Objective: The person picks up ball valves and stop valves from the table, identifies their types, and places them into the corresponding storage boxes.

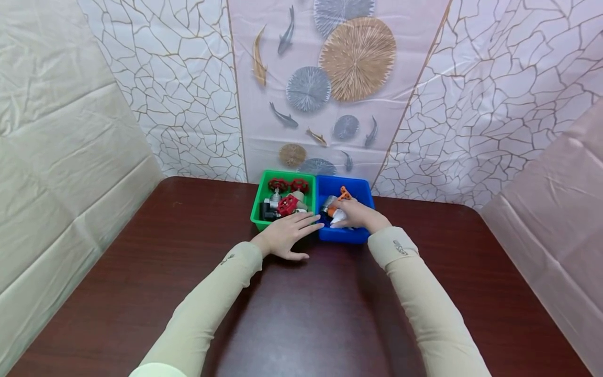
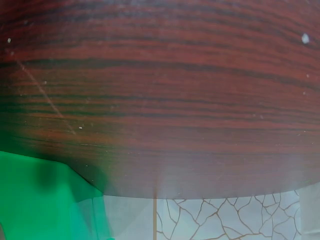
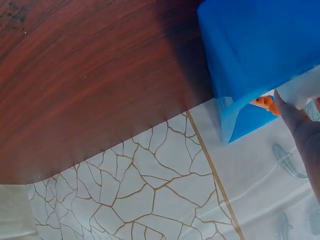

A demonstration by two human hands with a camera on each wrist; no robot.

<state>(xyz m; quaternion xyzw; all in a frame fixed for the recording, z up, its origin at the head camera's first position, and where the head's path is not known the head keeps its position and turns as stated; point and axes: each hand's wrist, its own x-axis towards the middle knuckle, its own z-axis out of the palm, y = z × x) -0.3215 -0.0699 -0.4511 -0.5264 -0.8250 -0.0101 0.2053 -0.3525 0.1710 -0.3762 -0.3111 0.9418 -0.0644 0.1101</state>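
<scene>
A green bin and a blue bin stand side by side at the table's far edge. The green bin holds red-handled valves and grey fittings. My left hand lies flat against the green bin's front rim, fingers straight and pointing right. My right hand reaches into the blue bin and pinches a white part next to an orange piece. In the right wrist view one of the fingers touches the white part beside the orange piece, above the blue bin. The left wrist view shows only the green bin and wood.
The dark wooden table stretches from the bins to me. Wrinkled plastic sheeting with crack and fish patterns walls in the back and both sides.
</scene>
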